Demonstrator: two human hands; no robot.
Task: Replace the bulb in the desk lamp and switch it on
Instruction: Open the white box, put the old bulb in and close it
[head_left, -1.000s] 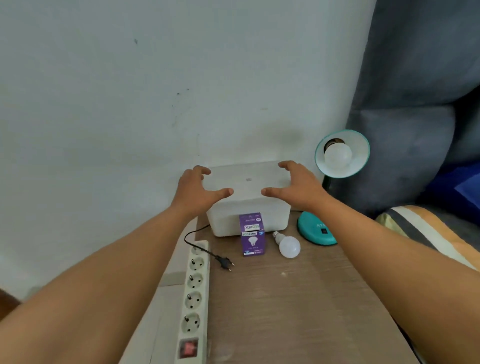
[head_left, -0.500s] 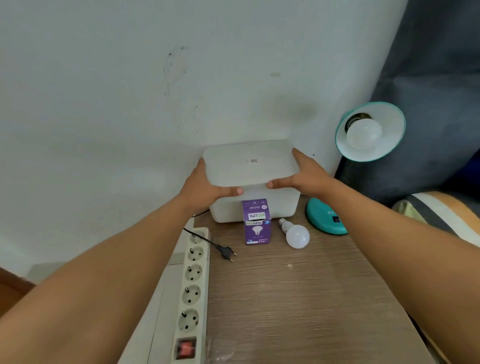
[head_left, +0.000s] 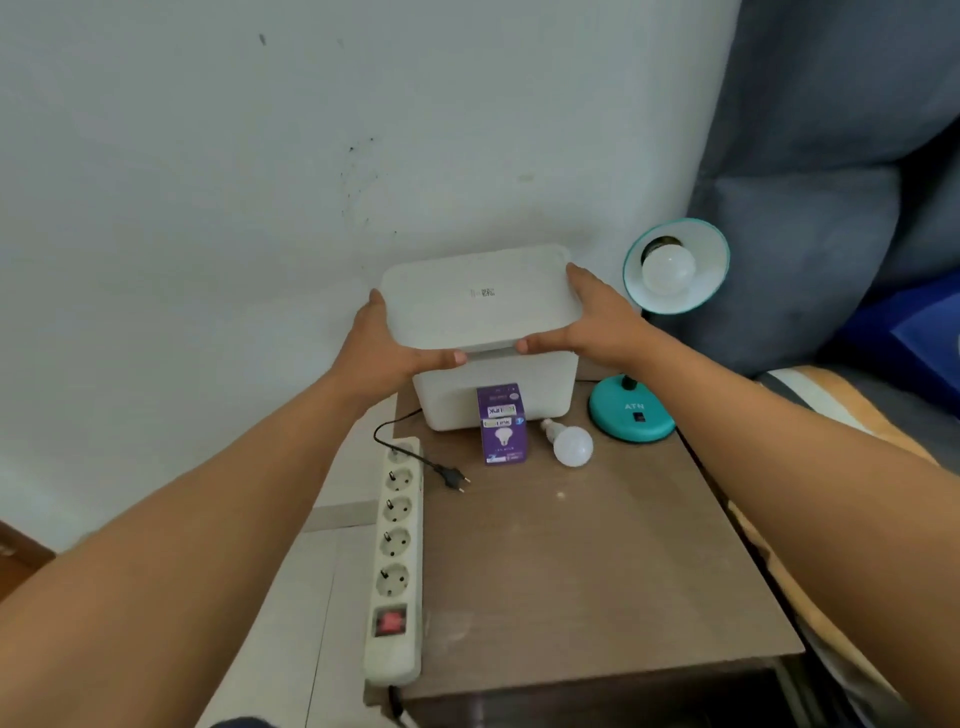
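- Teal desk lamp (head_left: 632, 415) at the back right corner of the table (head_left: 597, 571) – round base flat on the top, shade (head_left: 675, 265) raised on a dark neck, its open face turned toward the camera and slightly left.
- Fitted bulb (head_left: 667, 267) white, seated in the socket inside the shade, globe end pointing out at the viewer.
- Loose bulb (head_left: 570, 442) lies on its side just left of the base – long axis diagonal, screw cap toward the back left, globe toward the front right.
- Purple bulb carton (head_left: 501, 423) stands upright just left of the loose bulb, in front of the white box (head_left: 493, 395); cannot tell if they touch.
- White lid (head_left: 480, 296) held above the box, lifted clear at its near edge and tilted a little.
- Left hand (head_left: 384, 348) clamped on the lid's left end, thumb under the near edge.
- Right hand (head_left: 592, 322) clamped on the lid's right end, thumb along the near edge too.
- Black plug (head_left: 453, 475) lies loose on the table, pins pointing right, cord curling back toward the box.
- Power strip (head_left: 396, 561) runs along the table's left edge, red switch at the near end, sockets bare.
- White wall (head_left: 260, 182) behind, grey-blue upholstery (head_left: 831, 156) to the right.
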